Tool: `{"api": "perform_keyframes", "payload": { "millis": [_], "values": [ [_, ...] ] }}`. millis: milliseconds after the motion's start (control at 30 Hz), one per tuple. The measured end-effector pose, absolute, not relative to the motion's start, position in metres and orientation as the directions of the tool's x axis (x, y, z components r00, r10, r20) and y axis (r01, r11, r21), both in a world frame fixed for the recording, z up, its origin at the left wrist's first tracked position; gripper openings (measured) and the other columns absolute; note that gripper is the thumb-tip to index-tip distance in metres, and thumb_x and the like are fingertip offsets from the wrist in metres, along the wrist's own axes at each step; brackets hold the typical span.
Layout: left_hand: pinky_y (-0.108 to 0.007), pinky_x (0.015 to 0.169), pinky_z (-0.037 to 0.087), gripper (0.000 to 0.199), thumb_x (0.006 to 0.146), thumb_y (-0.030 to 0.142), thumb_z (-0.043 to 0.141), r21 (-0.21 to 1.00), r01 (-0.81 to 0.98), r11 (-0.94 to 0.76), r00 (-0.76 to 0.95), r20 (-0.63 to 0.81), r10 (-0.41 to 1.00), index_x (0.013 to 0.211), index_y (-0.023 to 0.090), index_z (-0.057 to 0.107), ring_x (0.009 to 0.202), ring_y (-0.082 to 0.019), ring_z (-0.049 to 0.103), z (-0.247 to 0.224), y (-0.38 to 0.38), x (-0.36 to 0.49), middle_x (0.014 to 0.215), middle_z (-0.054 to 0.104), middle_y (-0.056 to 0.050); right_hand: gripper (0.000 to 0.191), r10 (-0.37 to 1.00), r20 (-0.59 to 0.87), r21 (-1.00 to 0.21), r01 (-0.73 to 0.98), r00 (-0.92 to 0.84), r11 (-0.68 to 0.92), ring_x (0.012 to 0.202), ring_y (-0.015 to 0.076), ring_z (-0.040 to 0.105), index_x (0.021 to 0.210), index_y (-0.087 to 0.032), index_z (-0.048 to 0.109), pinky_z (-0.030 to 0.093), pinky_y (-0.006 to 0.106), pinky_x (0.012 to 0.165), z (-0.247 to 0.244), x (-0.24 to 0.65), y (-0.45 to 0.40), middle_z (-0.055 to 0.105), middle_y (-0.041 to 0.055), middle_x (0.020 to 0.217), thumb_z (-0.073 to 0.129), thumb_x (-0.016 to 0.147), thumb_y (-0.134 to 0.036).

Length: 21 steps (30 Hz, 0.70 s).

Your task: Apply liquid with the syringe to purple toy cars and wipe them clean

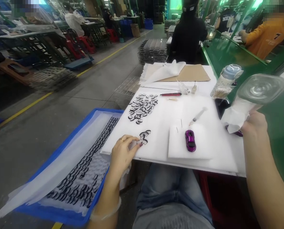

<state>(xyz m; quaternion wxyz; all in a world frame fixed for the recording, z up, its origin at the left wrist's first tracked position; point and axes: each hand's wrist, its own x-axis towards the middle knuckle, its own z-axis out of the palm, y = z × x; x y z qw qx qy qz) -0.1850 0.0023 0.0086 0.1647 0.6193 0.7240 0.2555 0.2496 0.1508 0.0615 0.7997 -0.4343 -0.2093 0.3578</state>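
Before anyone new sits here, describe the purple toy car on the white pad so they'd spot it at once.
Find the white-topped table before the person's lap. Near its front edge lies a white pad, with the glossy toy car on it. It stands in full view, unlike the purple object partly hidden beside the right hand.

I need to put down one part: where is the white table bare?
Between the black pieces and the foam block; also right of that block, near corner. Crowded: the back, under paper; the far right, by the swabs.
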Motion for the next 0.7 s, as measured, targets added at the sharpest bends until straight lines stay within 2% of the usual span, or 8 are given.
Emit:
{"api": "perform_keyframes", "payload": {
  "millis": [100, 167, 233, 300, 367, 500, 600, 700],
  "values": [
    [-0.035, 0.077, 0.048, 0.030, 0.077, 0.047, 0.058, 0.535, 0.841, 0.079, -0.147, 0.087, 0.985, 0.085, 0.023, 0.072, 0.088, -0.027, 0.065, 0.013, 0.003, -0.188, 0.098, 0.071, -0.007, 0.025, 0.663, 0.021, -0.885, -0.295, 0.748, 0.361, 0.074, 0.0213, 0.065, 0.081, -0.017, 0.057, 0.057, 0.041, 0.075, 0.079, 0.244, 0.143, 0.060, 0.0079, 0.076, 0.037, 0.087, -0.004],
    [-0.034, 0.072, 0.048, 0.032, 0.076, 0.051, 0.058, 0.504, 0.859, 0.089, -0.135, 0.056, 0.989, 0.082, 0.023, 0.071, 0.082, -0.026, 0.066, 0.016, 0.005, -0.190, 0.098, 0.072, -0.006, 0.019, 0.516, 0.319, -0.884, 0.054, 0.795, 0.463, 0.085, 0.0215, 0.065, 0.091, -0.017, 0.057, 0.053, 0.041, 0.087, 0.096, 0.240, 0.136, 0.062, 0.0100, 0.089, 0.040, 0.093, -0.011],
    [-0.033, 0.067, 0.048, 0.032, 0.075, 0.052, 0.059, 0.481, 0.871, 0.097, -0.132, 0.039, 0.991, 0.079, 0.023, 0.070, 0.080, -0.026, 0.067, 0.020, 0.006, -0.192, 0.095, 0.073, -0.006, 0.015, 0.388, 0.738, -0.675, 0.577, 0.553, 0.461, 0.102, 0.0245, 0.062, 0.105, -0.017, 0.057, 0.046, 0.043, 0.098, 0.111, 0.234, 0.132, 0.062, 0.0148, 0.106, 0.048, 0.096, -0.023],
    [-0.033, 0.065, 0.048, 0.029, 0.073, 0.051, 0.061, 0.489, 0.866, 0.104, -0.149, 0.055, 0.987, 0.076, 0.024, 0.070, 0.078, -0.026, 0.068, 0.021, 0.006, -0.194, 0.089, 0.074, -0.005, 0.025, 0.450, 0.880, -0.345, 0.859, 0.155, 0.378, 0.112, 0.0265, 0.057, 0.115, -0.016, 0.054, 0.041, 0.045, 0.103, 0.119, 0.228, 0.135, 0.060, 0.0180, 0.117, 0.052, 0.095, -0.030],
    [-0.033, 0.067, 0.048, 0.026, 0.071, 0.049, 0.062, 0.517, 0.846, 0.131, -0.197, 0.074, 0.978, 0.076, 0.024, 0.070, 0.077, -0.027, 0.068, 0.021, 0.005, -0.196, 0.081, 0.074, -0.005, 0.028, 0.601, 0.799, -0.242, 0.896, -0.034, 0.373, 0.111, 0.0259, 0.056, 0.117, -0.018, 0.053, 0.042, 0.046, 0.101, 0.117, 0.221, 0.143, 0.061, 0.0163, 0.118, 0.054, 0.092, -0.030],
    [-0.038, 0.068, 0.049, 0.033, 0.070, 0.052, 0.063, 0.552, 0.806, 0.213, -0.276, 0.033, 0.961, 0.086, 0.025, 0.075, 0.081, -0.030, 0.069, 0.022, -0.004, -0.198, 0.085, 0.075, -0.006, 0.024, 0.731, 0.677, -0.336, 0.845, -0.090, 0.416, 0.104, 0.0258, 0.059, 0.112, -0.021, 0.053, 0.047, 0.045, 0.092, 0.108, 0.203, 0.159, 0.063, 0.0107, 0.112, 0.056, 0.088, -0.025],
    [-0.041, 0.075, 0.051, 0.037, 0.075, 0.054, 0.063, 0.625, 0.751, 0.212, -0.297, 0.033, 0.954, 0.095, 0.025, 0.077, 0.090, -0.032, 0.068, 0.029, -0.013, -0.194, 0.099, 0.075, -0.007, 0.005, 0.702, 0.712, -0.399, 0.831, 0.014, 0.388, 0.090, 0.0212, 0.061, 0.090, -0.022, 0.057, 0.048, 0.038, 0.082, 0.121, 0.191, 0.147, 0.066, 0.0066, 0.096, 0.054, 0.090, -0.025],
    [-0.039, 0.086, 0.052, 0.030, 0.077, 0.049, 0.071, 0.808, 0.566, 0.166, -0.381, 0.077, 0.922, 0.095, 0.026, 0.077, 0.102, -0.029, 0.067, 0.035, -0.021, -0.183, 0.108, 0.075, -0.005, 0.015, 0.547, 0.827, -0.374, 0.853, 0.130, 0.364, 0.080, 0.0177, 0.057, 0.073, -0.023, 0.058, 0.045, 0.033, 0.073, 0.143, 0.193, 0.117, 0.063, 0.0056, 0.083, 0.057, 0.088, -0.025]
  ]
}}
